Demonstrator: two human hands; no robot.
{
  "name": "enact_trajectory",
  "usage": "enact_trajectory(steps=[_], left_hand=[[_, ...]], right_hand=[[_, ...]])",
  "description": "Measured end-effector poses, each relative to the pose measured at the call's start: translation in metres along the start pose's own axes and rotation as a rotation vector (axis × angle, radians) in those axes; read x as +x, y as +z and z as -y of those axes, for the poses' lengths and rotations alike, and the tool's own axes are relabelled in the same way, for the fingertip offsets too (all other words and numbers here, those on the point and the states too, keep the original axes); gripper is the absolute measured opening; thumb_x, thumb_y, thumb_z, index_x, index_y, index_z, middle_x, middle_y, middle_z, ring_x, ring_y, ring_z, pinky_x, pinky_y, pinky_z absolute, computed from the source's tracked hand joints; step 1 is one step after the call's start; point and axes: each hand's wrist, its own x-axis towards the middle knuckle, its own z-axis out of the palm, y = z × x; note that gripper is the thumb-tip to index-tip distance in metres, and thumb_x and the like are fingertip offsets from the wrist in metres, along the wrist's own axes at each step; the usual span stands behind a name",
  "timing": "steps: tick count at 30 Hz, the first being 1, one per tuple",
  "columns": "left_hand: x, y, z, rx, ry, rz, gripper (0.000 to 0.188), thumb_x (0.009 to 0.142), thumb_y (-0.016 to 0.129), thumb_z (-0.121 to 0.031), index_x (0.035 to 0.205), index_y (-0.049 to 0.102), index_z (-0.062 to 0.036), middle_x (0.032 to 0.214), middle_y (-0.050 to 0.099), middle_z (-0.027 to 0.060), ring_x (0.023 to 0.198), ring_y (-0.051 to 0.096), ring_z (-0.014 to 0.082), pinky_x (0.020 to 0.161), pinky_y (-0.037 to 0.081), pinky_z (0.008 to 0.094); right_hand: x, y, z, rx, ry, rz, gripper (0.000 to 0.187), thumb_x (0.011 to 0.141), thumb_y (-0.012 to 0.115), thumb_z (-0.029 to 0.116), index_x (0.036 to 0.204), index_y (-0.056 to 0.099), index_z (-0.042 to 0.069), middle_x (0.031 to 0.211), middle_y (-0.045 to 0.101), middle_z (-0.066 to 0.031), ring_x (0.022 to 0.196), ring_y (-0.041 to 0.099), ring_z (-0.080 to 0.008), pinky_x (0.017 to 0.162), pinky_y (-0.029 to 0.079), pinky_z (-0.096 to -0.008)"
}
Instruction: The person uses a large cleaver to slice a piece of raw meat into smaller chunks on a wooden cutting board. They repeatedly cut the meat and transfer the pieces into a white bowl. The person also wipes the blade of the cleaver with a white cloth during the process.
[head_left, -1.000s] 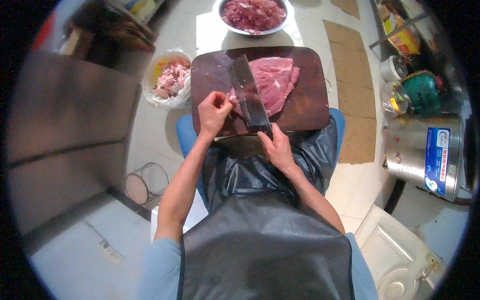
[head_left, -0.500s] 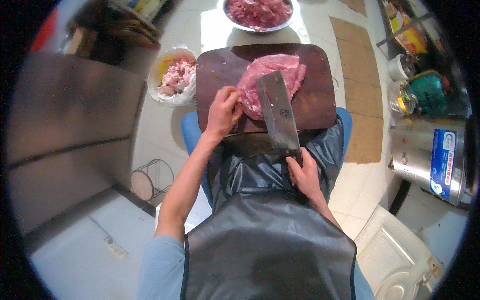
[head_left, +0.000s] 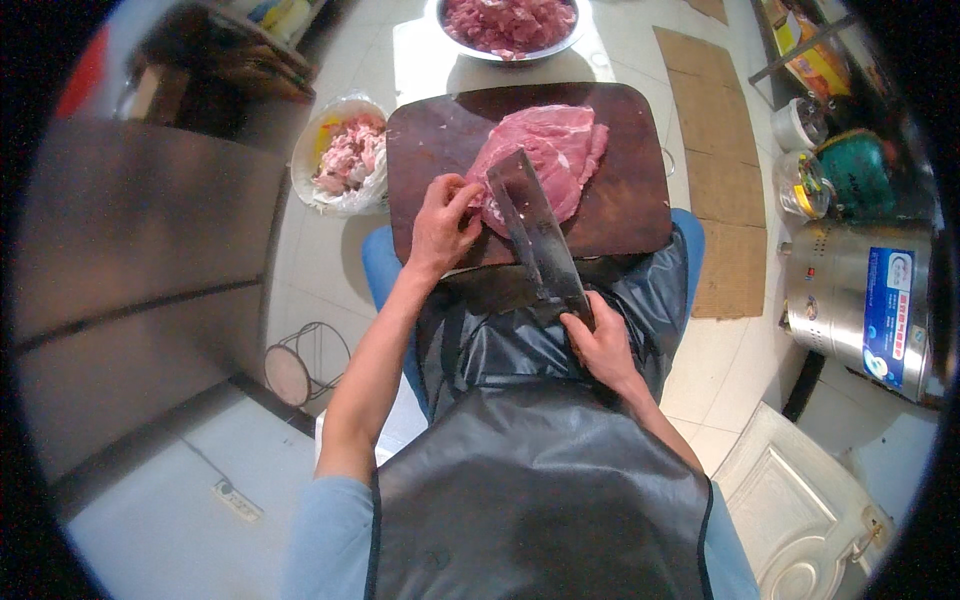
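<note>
A large slab of raw meat lies on a dark brown cutting board in front of me. My right hand is closed round the handle of a cleaver, whose broad blade slants up and left over the near part of the meat. With bent fingers, my left hand pinches the left edge of the meat, close to the blade's tip. Whether the cutting edge touches the meat I cannot tell.
Beyond the board stands a metal bowl of cut meat. Left of the board, a plastic-lined tub holds pale scraps. Flattened cardboard lies on the floor to the right, near a steel cylinder. A wire stool stands lower left.
The cleaver's blade has swung left, toward my left hand, and turned on its side somewhat. My left hand stays at the meat's left edge.
</note>
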Motion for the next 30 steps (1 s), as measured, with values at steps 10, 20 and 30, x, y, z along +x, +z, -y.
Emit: enact_trajectory(steps=[10, 20, 30], left_hand=[[-0.010, 0.006, 0.022, -0.165, -0.304, 0.064, 0.017, 0.081, 0.075, -0.004, 0.097, 0.069, 0.0014, 0.085, 0.065, 0.0123, 0.072, 0.066, 0.0214, 0.068, 0.054, 0.0334], [-0.014, 0.011, 0.013, -0.283, -0.584, -0.078, 0.015, 0.085, 0.077, -0.007, 0.095, 0.072, 0.0026, 0.080, 0.069, 0.0036, 0.071, 0.062, 0.0086, 0.068, 0.052, 0.0273], [-0.047, 0.008, 0.057, -0.681, -0.989, -0.474, 0.021, 0.095, 0.072, -0.011, 0.077, 0.062, -0.0055, 0.072, 0.060, -0.0050, 0.064, 0.049, 0.0037, 0.056, 0.038, 0.0239]], right_hand=[[0.003, 0.005, 0.005, -0.033, -0.054, 0.011, 0.027, 0.099, 0.073, 0.017, 0.117, 0.062, -0.001, 0.091, 0.074, -0.0187, 0.078, 0.071, -0.0284, 0.071, 0.054, -0.0392], [0.050, 0.035, 0.004, -0.001, -0.175, -0.022, 0.029, 0.099, 0.072, 0.020, 0.116, 0.062, -0.001, 0.090, 0.072, -0.0227, 0.082, 0.073, -0.0398, 0.072, 0.054, -0.0442], [-0.004, -0.016, -0.001, -0.264, -0.100, 0.193, 0.034, 0.098, 0.073, 0.024, 0.122, 0.062, 0.002, 0.091, 0.073, -0.0232, 0.084, 0.072, -0.0441, 0.073, 0.055, -0.0469]])
